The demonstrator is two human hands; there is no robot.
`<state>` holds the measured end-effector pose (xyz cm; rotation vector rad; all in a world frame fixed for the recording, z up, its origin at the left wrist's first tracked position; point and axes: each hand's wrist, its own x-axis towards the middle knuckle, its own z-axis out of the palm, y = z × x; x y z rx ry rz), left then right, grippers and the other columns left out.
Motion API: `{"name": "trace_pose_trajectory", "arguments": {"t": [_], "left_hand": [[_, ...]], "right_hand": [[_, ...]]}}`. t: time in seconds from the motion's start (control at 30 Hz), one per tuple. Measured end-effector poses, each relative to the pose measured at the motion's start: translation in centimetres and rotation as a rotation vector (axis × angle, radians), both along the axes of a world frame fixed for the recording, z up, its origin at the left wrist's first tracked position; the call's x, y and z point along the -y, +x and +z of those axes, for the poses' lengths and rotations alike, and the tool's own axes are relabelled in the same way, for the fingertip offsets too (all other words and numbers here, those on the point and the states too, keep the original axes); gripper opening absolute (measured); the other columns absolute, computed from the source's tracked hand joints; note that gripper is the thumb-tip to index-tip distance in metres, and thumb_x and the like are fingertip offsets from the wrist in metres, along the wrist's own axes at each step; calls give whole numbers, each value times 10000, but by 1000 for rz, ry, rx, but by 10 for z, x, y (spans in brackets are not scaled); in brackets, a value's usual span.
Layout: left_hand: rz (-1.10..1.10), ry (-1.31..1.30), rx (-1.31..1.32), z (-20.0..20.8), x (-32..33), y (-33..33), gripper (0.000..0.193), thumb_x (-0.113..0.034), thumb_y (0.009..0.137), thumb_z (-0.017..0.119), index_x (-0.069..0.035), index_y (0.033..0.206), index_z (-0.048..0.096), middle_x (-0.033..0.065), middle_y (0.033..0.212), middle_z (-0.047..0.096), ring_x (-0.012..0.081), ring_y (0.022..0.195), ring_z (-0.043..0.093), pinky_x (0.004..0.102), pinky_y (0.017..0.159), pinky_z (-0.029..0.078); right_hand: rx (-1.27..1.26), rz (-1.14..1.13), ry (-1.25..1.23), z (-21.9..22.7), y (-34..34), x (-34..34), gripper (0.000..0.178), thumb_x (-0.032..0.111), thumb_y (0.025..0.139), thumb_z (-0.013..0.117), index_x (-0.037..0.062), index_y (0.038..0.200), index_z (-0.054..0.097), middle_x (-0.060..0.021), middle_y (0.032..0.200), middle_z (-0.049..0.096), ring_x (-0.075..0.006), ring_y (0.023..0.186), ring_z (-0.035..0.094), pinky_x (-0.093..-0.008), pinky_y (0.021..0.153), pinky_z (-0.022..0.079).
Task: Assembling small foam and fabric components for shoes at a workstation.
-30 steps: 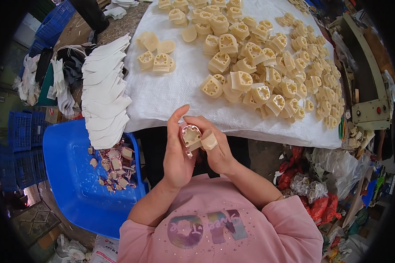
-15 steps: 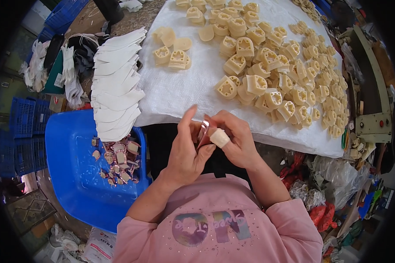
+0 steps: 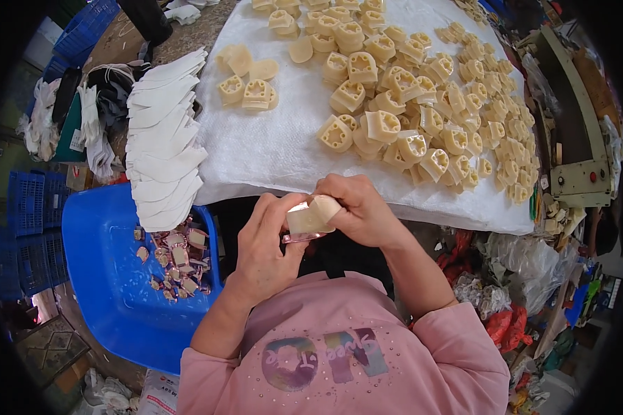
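Both hands meet in front of my chest, just off the near edge of the white-covered table. Between them is a cream shoe-heel block (image 3: 303, 221) with shiny pink metallic covering along its edges. My left hand (image 3: 266, 232) closes round the block from the left. Against its right side press the fingers of my right hand (image 3: 358, 207), and a pale wrap on the thumb (image 3: 324, 206) overlaps the block. Part of the block and covering is hidden by the fingers. Ahead on the table lies a large heap of bare cream heel blocks (image 3: 401, 124).
A row of overlapping white cut pieces (image 3: 163, 138) hangs at the table's left edge. Below it, a blue plastic tub (image 3: 111, 277) holds several pink-covered blocks (image 3: 180, 259). Some cream pieces (image 3: 249, 76) sit apart on the white cloth (image 3: 256, 152). Plastic bags (image 3: 526, 266) pile up at right.
The block and pink covering have turned, so a broad cream face now shows. My left hand has shifted left and wrapped its fingers round the block. The whole view has moved slightly.
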<state>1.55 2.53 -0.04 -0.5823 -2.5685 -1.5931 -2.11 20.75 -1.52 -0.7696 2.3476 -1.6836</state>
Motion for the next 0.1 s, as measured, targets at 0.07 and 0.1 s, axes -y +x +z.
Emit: {"name": "trace_pose_trajectory", "arguments": {"t": [0.07, 0.1], "left_hand": [[8, 62, -2, -10, -3, -1, 444, -16, 727, 707, -32, 1131, 522, 42, 862, 533, 138, 699, 538, 217, 614, 449], [18, 125, -1, -19, -5, -1, 507, -40, 719, 725, -52, 1172, 496, 43, 871, 537, 147, 692, 538, 216, 612, 450]], "right_hand": [[33, -64, -9, -2, 3, 3, 155, 206, 873, 599, 62, 840, 553, -58, 784, 622, -197, 673, 594, -273, 614, 457], [68, -126, -16, -5, 6, 6, 129, 193, 859, 617, 75, 859, 565, -86, 877, 646, -215, 717, 618, -274, 633, 471]]}}
